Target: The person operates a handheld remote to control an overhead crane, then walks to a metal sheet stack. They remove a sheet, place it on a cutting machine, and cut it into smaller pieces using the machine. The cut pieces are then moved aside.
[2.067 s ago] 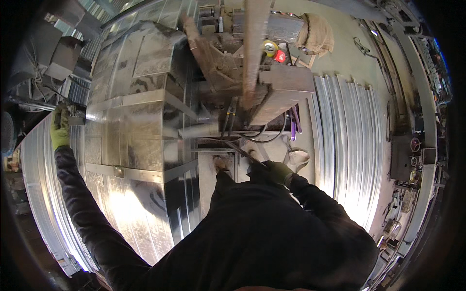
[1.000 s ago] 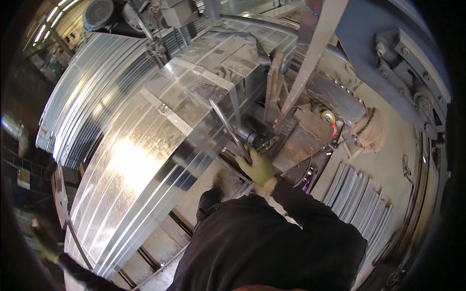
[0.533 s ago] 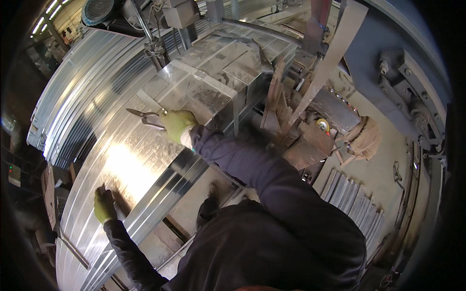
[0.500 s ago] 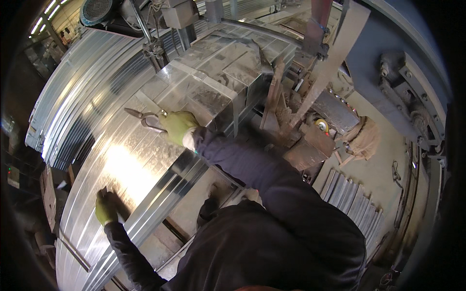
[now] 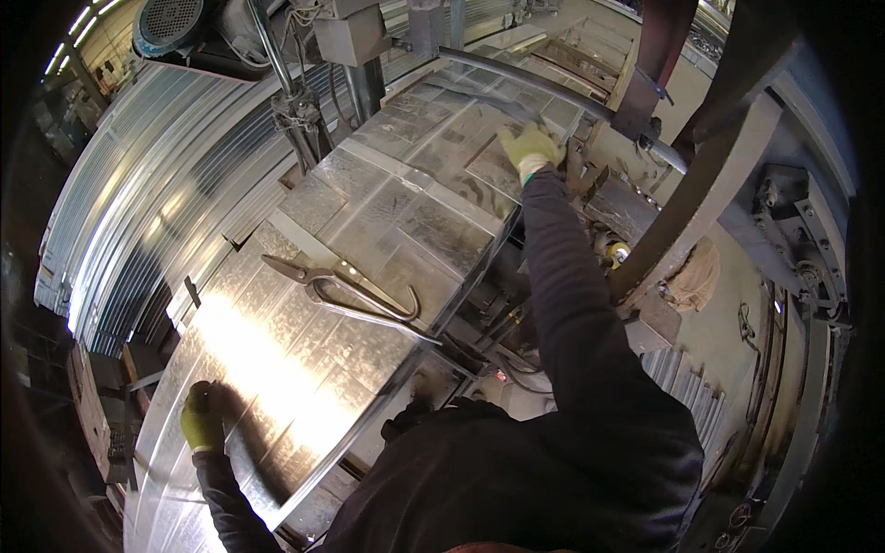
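A large galvanised metal sheet (image 5: 387,240) lies across a workbench in front of me. My left hand (image 5: 203,417), in a yellow-green glove, rests flat on the sheet near its lower left edge. My right hand (image 5: 529,147), gloved the same, presses on the sheet's far right end, arm stretched out. A pair of tin snips (image 5: 346,288) lies loose on the middle of the sheet, between my two hands, touched by neither.
Stacks of corrugated metal panels (image 5: 157,212) stand to the left. A machine with a motor and fan guard (image 5: 175,23) sits at the far end. A steel frame and beam (image 5: 701,184) rise on the right, with a tan rag (image 5: 696,276) below.
My right hand has let go of the tin snips, which now lie on the sheet, and has reached to the sheet's far right end. My left hand stays on the sheet.
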Tool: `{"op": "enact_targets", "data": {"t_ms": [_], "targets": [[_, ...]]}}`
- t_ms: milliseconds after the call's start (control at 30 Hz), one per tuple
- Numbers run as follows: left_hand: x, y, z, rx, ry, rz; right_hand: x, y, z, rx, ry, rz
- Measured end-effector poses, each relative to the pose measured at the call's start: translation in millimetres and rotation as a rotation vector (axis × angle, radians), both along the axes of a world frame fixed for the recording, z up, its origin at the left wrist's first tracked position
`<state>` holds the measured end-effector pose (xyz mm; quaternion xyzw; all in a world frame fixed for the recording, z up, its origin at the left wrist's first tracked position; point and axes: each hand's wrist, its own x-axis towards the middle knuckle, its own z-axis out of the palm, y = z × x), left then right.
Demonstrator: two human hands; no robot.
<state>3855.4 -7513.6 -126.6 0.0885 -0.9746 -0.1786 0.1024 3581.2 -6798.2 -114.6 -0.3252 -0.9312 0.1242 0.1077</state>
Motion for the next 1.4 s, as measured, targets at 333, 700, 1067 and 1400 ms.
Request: {"op": "enact_targets", "data": {"t_ms": [333, 700, 1067, 1400], "targets": [[-57, 96, 19, 0.639, -0.218, -0.309, 29, -8, -22, 0.092, -0.053, 0.051], [-93, 102, 40, 0.763, -0.706, -0.229, 4, -13, 15, 0.041, -0.175, 0.170], [-259, 156, 100, 0.775, -0.359, -0.381, -3, 4, 6, 0.039, -0.149, 0.253], [-522, 360, 42, 0.055, -0.350, -0.560, 122, -90, -40, -0.102, 0.620, 0.050]]}}
